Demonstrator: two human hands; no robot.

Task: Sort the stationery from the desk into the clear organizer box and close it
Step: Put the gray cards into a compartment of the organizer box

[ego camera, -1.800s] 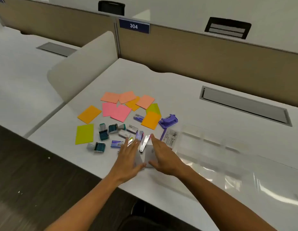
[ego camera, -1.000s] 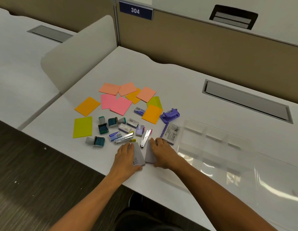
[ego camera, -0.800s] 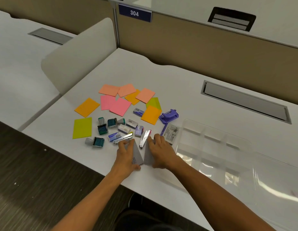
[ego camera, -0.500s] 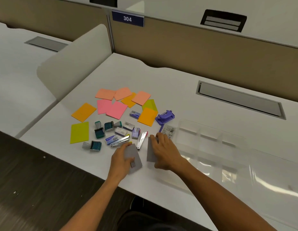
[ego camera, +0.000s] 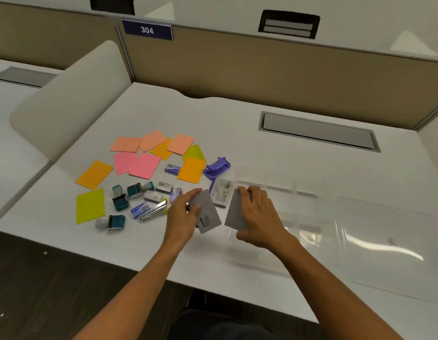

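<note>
Over a white desk (ego camera: 237,123), the left hand (ego camera: 182,217) pinches a grey card (ego camera: 208,214) between thumb and fingers; the right hand (ego camera: 257,217) grips a second grey card (ego camera: 233,212) beside the clear organizer box (ego camera: 335,217).

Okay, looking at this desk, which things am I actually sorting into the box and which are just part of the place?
Belongs to the job:
- grey cards, one in the left hand and one in the right hand
- sticky notes
- stamps
- stapler
- purple hole punch
- clear organizer box

Just there:
- desk number sign 304
- cable hatch
- white side divider
</note>
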